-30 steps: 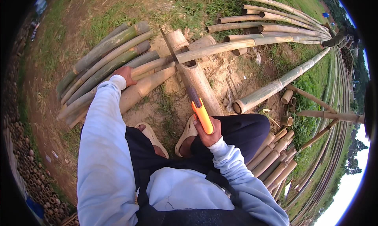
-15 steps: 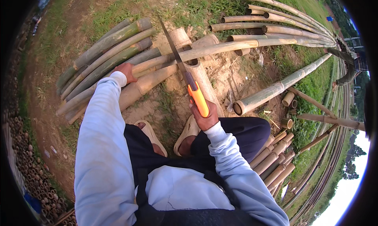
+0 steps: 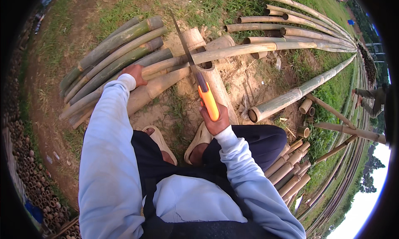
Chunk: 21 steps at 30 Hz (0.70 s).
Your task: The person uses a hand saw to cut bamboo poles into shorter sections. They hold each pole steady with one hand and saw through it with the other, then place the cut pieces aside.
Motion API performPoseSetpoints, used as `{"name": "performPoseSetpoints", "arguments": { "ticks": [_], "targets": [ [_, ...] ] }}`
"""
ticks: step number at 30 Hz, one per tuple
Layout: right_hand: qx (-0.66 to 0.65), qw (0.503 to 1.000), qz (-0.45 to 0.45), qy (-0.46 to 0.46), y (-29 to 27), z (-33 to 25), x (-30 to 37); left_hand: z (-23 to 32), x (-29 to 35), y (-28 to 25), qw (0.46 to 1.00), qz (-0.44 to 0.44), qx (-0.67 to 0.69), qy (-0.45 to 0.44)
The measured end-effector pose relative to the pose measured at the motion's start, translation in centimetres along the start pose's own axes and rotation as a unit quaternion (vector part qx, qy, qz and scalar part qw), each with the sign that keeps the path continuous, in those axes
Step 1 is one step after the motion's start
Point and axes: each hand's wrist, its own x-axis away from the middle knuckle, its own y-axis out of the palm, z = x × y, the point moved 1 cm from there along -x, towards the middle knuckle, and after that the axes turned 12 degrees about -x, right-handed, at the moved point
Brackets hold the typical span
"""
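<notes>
A long pale bamboo pole (image 3: 241, 51) runs from the left across to the far right. My left hand (image 3: 135, 74) is closed around its left part, close beside a bundle of greenish bamboo lengths (image 3: 120, 43). In my right hand (image 3: 217, 119) is a handsaw (image 3: 210, 101) with an orange handle, gripped with closed fingers. The saw's long dark blade lies across the pole and points away from me. Under the crossing, thick bamboo pieces (image 3: 217, 83) lie on the ground and bear the pole; exact contact of the teeth is too small to tell.
Several long poles (image 3: 307, 16) fan out at the far right, and one thick pole (image 3: 286, 98) lies nearer. Cut bamboo pieces (image 3: 286, 172) are stacked by my right knee. A bamboo frame (image 3: 349, 128) and another person (image 3: 374, 99) are at the right edge. Many short pieces (image 3: 33, 172) fill the left edge.
The saw has slid slightly away from me across the pole. My left hand keeps its hold. The person at the right edge has shifted lower in the view.
</notes>
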Motion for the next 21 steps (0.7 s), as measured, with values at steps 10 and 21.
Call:
{"name": "performPoseSetpoints", "arguments": {
  "ticks": [10,21],
  "targets": [
    [0.004,1.0,-0.002,0.017,-0.3,0.4,-1.3,0.2,-0.9,0.6,1.0,0.015,-0.003,-0.004],
    [-0.02,0.995,0.014,-0.095,1.8,-0.3,-4.3,-0.5,-1.4,0.6,0.998,-0.039,-0.013,-0.041]
  ]
}}
